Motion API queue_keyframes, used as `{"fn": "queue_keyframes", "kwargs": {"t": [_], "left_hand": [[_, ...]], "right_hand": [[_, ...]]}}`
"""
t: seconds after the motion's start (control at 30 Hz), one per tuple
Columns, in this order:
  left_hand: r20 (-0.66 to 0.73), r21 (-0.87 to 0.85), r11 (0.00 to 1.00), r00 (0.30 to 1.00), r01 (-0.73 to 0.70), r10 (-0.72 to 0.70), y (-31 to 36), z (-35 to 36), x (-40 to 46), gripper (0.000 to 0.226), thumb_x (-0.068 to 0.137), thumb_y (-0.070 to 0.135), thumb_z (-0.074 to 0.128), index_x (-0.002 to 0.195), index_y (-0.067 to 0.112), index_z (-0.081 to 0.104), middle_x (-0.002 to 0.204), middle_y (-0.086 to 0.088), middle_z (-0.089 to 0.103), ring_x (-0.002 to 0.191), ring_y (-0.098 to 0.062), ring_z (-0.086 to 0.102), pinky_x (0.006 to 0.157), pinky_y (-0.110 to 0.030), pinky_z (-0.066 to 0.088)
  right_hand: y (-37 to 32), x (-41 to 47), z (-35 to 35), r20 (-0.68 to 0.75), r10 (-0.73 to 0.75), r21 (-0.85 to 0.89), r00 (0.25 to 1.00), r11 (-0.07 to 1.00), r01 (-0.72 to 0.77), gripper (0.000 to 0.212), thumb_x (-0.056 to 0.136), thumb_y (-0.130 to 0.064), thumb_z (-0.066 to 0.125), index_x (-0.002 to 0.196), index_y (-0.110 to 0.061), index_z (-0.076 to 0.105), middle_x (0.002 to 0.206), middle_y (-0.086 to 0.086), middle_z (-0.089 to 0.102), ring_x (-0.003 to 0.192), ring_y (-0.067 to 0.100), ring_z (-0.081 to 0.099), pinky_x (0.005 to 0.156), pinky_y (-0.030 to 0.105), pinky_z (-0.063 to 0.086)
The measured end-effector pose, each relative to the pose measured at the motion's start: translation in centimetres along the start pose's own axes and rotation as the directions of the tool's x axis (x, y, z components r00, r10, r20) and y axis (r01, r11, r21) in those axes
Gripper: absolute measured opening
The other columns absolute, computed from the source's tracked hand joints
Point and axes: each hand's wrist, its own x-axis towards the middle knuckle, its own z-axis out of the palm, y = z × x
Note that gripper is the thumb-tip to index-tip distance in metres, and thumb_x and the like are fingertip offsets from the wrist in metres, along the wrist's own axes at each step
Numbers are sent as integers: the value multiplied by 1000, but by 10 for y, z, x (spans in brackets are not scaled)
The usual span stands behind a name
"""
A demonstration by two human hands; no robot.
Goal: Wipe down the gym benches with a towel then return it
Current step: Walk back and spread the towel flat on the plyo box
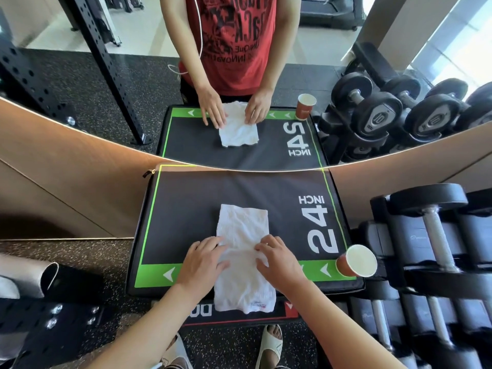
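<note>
Nearest the camera, two feet in pale open-toed slippers stand on the dark speckled rubber floor, and both bare forearms reach forward over the front edge of a black padded box-shaped surface with a bright green border and white arrows, printed "24 INCH" in large white characters. A white, crumpled terry towel folded into a long rectangle lies lengthwise on this surface, its near end hanging a little over the front edge and showing a small label. The left hand rests flat on the towel's left side with fingers spread and relaxed; the right hand lies on the right side, its fingers bent so that the tips press into the cloth (whether they pinch a fold cannot be told). At the front right corner of the surface stands a reddish-brown paper cup with a pale inside. Just to the right, a rack of black dumbbells with metal handles fills the edge of the view. Beyond the surface's far edge a wall mirror rises above light wooden panelling, reflecting the person's red printed sleeveless shirt, both hands on the towel, the cup, the dumbbells and a black perforated steel rack upright.
</note>
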Motion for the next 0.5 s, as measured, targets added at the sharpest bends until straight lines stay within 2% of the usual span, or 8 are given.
{"fn": "queue_keyframes", "kwargs": {"t": [0.1, 0.2, 0.33, 0.5], "left_hand": [[-96, -4, 999, 995, -35, 34, 3, 0, -3, 28, 75, 27, 90, 97, 17, 77, 113, 5, 70, 108, -21, 67, 91, -40, 53], [-126, 8, 999, 991, -50, 51, 3, -4, -2, 25, 75, 26, 90, 86, 19, 70, 99, 8, 66, 94, -19, 64, 82, -36, 51], [-196, 49, 997, 978, -64, 73, 3, -15, 5, 19, 80, 18, 86, 87, 18, 68, 95, 7, 65, 88, -20, 64, 78, -35, 50], [-289, 35, 999, 956, -39, 47, 5, -50, 29, 10, 90, 14, 75, 97, 12, 68, 99, 1, 66, 91, -25, 64, 85, -40, 50]], "right_hand": [[-3, -2, 0, -30, -21, -6, 999, 1000, 21, 19, 97, -17, 63, 112, -10, 71, 114, 1, 61, 106, 24, 55, 81, 37, 52], [-5, -3, -4, -71, -45, -43, 996, 998, 42, 16, 99, -16, 61, 108, -9, 72, 110, 3, 64, 102, 27, 59, 86, 42, 49], [-9, 2, -15, -126, -57, -60, 990, 997, 49, 15, 102, -20, 58, 109, -13, 69, 107, -2, 66, 100, 25, 60, 85, 38, 46], [-26, 25, -46, -261, -75, -59, 962, 996, 62, 9, 97, -12, 63, 104, -12, 70, 97, -1, 70, 88, 27, 64, 77, 40, 49]]}}
